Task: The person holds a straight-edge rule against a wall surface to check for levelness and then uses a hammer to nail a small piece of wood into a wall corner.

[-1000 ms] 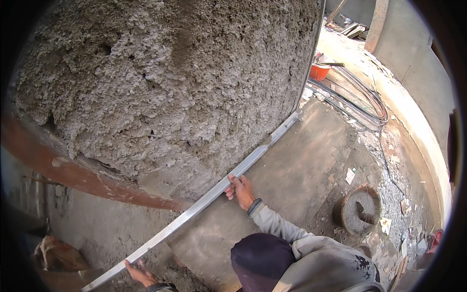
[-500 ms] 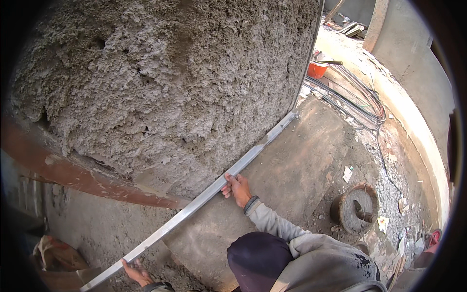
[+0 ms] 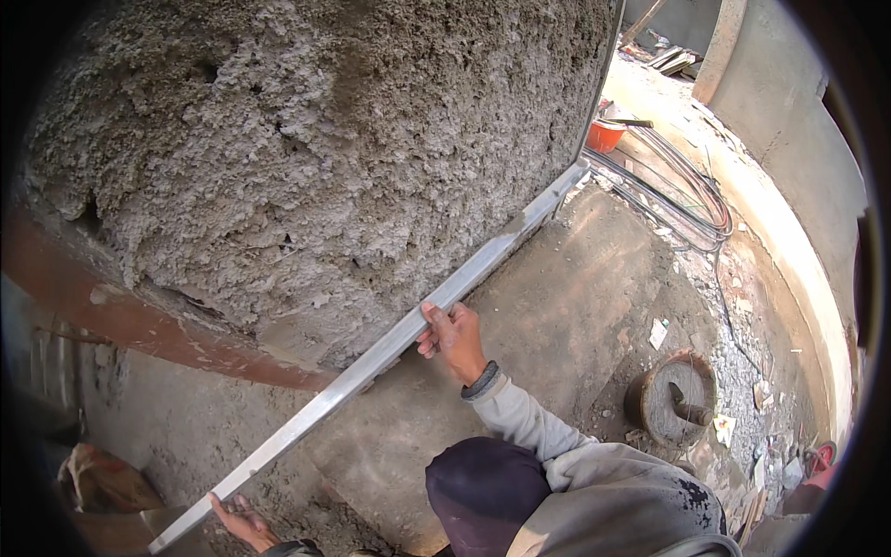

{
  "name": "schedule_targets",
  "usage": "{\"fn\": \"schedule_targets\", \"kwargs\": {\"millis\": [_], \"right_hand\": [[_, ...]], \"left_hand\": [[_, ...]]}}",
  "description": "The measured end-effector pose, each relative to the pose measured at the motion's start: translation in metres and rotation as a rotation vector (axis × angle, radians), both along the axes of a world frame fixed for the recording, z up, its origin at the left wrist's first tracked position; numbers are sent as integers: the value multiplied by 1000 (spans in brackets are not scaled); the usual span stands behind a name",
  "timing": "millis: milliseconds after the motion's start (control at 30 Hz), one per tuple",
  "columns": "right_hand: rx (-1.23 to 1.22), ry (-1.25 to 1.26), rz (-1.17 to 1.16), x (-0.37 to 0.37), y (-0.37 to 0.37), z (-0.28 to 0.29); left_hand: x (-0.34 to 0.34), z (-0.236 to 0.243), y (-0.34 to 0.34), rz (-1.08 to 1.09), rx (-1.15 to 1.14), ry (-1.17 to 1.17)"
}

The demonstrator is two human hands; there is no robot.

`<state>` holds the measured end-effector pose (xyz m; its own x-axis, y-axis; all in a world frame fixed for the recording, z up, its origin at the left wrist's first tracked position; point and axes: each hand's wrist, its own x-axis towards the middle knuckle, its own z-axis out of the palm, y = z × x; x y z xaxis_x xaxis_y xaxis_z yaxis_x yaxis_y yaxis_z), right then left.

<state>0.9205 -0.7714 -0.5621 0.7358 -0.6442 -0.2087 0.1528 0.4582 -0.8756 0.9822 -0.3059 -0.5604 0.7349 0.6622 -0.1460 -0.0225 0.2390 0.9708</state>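
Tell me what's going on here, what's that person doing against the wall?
A person is pressing a long metal straightedge against a wall coated in rough grey plaster. The right hand grips the bar near its middle, and the left hand holds its lower end. The bar runs diagonally across the lower edge of the rough coat. Below it the surface looks smoother. A round pan of mortar and an orange bucket sit nearby on the ground.

Reached up toward eleven o'clock with the right hand (image 3: 452,336), fingers curled in a grip, grey sleeve and dark cuff at the wrist. Held the left hand (image 3: 239,520) low at seven o'clock, palm up, fingers spread.
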Motion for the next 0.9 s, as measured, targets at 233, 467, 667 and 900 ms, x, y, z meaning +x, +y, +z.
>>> {"fn": "schedule_targets", "kwargs": {"millis": [233, 467, 667, 900], "right_hand": [[72, 8, 65, -5, -9, -31], [55, -17, 33, 1, 0, -4], [44, 82, 29, -4, -11, -38], [29, 67, 71, 0, 0, -41]], "left_hand": [[-4, -19, 2, -52, -13, 28], [-8, -9, 13, -96, -72, -33], [2, -18, -7, -70, -126, 65], [-2, -20, 6, -30, -144, 51]]}}
